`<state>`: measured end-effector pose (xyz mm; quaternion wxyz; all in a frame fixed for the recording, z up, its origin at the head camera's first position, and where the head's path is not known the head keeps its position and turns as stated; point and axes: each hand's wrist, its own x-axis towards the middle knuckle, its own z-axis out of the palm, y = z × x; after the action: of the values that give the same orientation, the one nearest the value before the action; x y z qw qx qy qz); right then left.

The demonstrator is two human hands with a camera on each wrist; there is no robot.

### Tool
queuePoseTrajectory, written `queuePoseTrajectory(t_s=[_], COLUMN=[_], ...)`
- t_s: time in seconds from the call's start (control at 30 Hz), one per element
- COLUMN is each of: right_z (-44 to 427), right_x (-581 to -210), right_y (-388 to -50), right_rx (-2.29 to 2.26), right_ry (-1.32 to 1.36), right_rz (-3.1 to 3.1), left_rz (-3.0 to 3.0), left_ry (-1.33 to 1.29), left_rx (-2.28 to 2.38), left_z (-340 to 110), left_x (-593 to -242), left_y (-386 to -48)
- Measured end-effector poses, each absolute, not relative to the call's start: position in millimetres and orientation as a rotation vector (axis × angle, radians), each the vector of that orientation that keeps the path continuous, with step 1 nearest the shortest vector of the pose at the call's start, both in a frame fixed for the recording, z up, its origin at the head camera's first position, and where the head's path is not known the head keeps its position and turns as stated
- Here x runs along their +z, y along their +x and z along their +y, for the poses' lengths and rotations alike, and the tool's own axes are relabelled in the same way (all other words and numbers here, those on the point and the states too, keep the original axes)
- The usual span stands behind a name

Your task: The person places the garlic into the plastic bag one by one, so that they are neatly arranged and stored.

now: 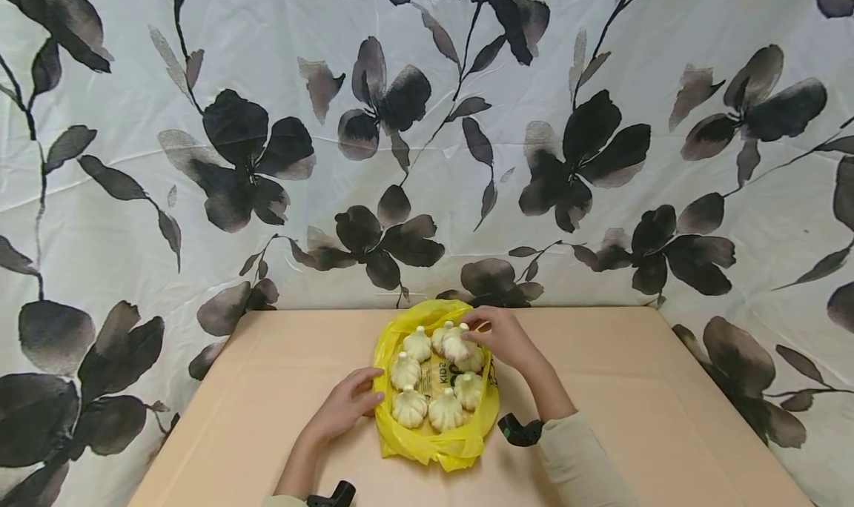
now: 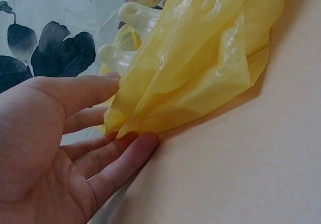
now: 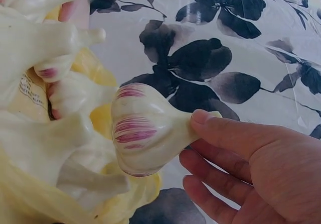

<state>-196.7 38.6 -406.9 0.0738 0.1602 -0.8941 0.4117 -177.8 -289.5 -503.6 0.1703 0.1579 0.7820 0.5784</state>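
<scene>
In the right wrist view my right hand (image 3: 266, 166) pinches a white garlic bulb (image 3: 143, 128) with purple streaks by its stem. The head view has this right hand (image 1: 502, 334) over the far right rim of a yellow plastic bag (image 1: 437, 448). Several more garlic bulbs (image 1: 410, 407) sit in a ring inside the bag, stems up. At the bag's left side, my left hand (image 1: 342, 405) touches the rim. Its fingers look spread and fairly straight against the plastic (image 2: 200, 68) in the left wrist view; some fingertips are hidden by the bag.
The bag stands on a light tan tabletop (image 1: 267, 373) near its far edge. Behind the table hangs a white cloth (image 1: 427, 218) with dark flowers. Dark printed lettering (image 1: 443, 373) shows between the bulbs. A black wrist device (image 1: 520, 430) is on the right wrist.
</scene>
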Motion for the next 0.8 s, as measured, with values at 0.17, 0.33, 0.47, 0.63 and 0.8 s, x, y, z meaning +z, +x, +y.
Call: queuePoseTrajectory(t_s=[0.17,0.33,0.47,0.63,0.8], right_z=[32,26,23,20,18], right_x=[-408,-411,-417,-424,-436], right_y=[-196,-197,-200,-203,-211], right_rx=[1.236,1.234,1.255,1.299,1.273], right_ry=[0.533,0.550,0.533,0.522,0.582], right_rz=[-2.674,-2.698,-2.709,-2.711,-2.714], left_rz=[2.215,2.217,2.223,2.222,2.233], left_ry=[0.442,0.422,0.403,0.410,0.404], left_rx=[1.650,1.662,1.670,1.668,1.664], left_z=[-289,-289,-287,-285,-283], left_x=[-504,-505,-506,-506,-507], left_y=[-178,-178,-179,-180,-181])
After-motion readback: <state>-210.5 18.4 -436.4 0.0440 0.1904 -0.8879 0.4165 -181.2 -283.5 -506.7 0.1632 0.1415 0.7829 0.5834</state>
